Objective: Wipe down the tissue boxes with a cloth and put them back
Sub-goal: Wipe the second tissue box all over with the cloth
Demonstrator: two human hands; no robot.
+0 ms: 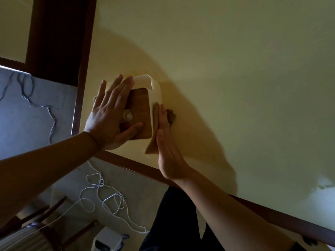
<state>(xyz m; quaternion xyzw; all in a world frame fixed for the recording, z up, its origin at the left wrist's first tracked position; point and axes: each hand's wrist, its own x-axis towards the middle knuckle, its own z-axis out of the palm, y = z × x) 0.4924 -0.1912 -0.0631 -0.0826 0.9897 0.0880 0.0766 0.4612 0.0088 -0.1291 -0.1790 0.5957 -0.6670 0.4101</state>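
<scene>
A white tissue box point(155, 91) with a wooden lid point(141, 109) stands on the pale yellow table point(235, 87) near its left corner. A tuft of tissue point(128, 115) pokes out of the lid. My left hand point(110, 115) lies flat on the lid with straight fingers, steadying the box. My right hand point(165, 142) presses a tan cloth point(152, 144) flat against the box's right side wall. Part of the cloth shows beyond my fingers at the box's base.
The table has a dark wooden edge point(137, 167) running along the near side. Below lie a white cord point(101, 194) in loops on the floor, a chair point(36, 230) at the lower left and a small white device point(107, 240).
</scene>
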